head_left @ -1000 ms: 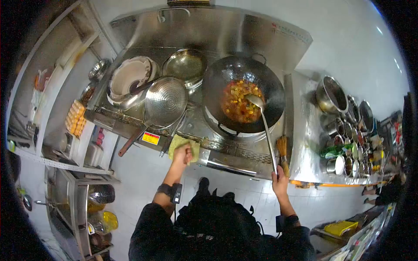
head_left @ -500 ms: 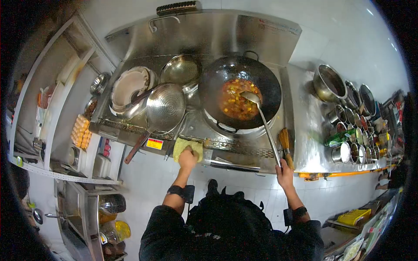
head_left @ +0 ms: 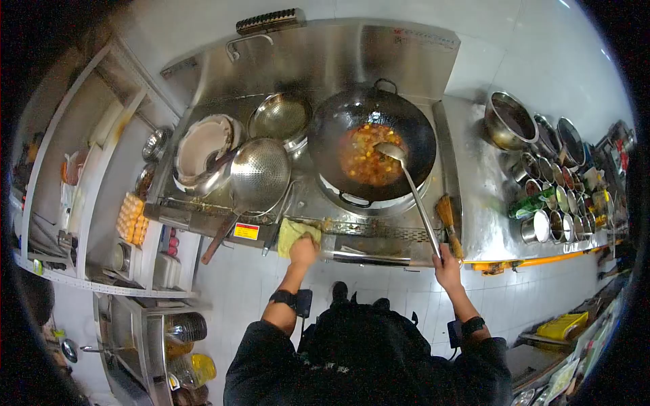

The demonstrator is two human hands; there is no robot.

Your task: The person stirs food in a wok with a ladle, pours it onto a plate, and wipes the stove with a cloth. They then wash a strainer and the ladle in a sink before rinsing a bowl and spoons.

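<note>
A black wok (head_left: pixel 325 135) sits on the right burner, with chunky reddish-yellow food (head_left: pixel 365 159) in its middle. The bowl of a long metal ladle (head_left: pixel 418 203) rests in the food, and my right hand (head_left: pixel 448 266) is closed round the end of its handle. At the stove's front edge my left hand (head_left: pixel 304 250) is closed on a yellow-green cloth (head_left: pixel 289 233). Left of the wok lie a perforated strainer (head_left: pixel 261 176) with a wooden handle and a second round strainer (head_left: pixel 281 116).
A light-coloured pot (head_left: pixel 203 145) stands at the stove's left. A brush (head_left: pixel 447 213) lies right of the wok. The right counter holds a metal bowl (head_left: pixel 509 122) and several small containers. Egg trays (head_left: pixel 132 218) sit on the left shelf.
The whole view has shifted slightly. My left hand still has the cloth at the stove edge, now spread a little differently. The ladle stays in the wok in my right hand.
</note>
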